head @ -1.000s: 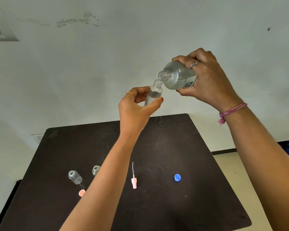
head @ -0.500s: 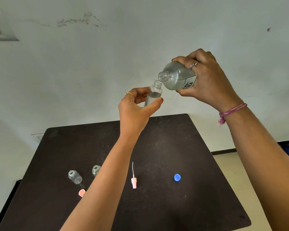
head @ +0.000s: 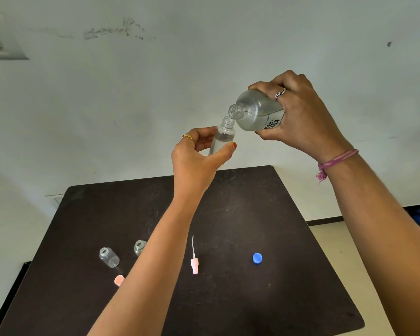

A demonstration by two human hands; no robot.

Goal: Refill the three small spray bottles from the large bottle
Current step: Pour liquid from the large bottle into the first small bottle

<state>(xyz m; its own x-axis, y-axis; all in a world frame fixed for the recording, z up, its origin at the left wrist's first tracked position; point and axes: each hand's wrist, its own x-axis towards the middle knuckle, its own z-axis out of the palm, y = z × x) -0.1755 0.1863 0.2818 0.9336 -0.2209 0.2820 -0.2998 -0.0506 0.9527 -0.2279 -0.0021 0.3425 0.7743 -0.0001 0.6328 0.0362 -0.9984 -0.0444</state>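
Both hands are raised well above the dark table (head: 240, 299), in front of the pale wall. The left hand (head: 194, 163) pinches a small clear spray bottle (head: 222, 139) between thumb and curled fingers, closed around its lower body and holding it nearly upright, neck open and tipped slightly toward 1 o'clock. The right hand (head: 298, 120) is wrapped firmly around the large clear bottle (head: 255, 112), tilted so that its uncapped mouth points down toward 8 o'clock and sits just at the small bottle's neck; whether the two rims touch I cannot tell. Clear liquid lies in the large bottle's lower side.

Down on the table, at about 8 o'clock from the raised hands, two more small bottles stand uncapped: one (head: 109, 257) further left, the other (head: 139, 247) partly hidden by the left forearm. A pink cap (head: 118, 280) lies just at 5 o'clock of the left one. A pink spray pump with its thin tube (head: 194, 263) lies between the forearms, and a blue cap (head: 257, 258) sits at 3 o'clock of it, well apart.
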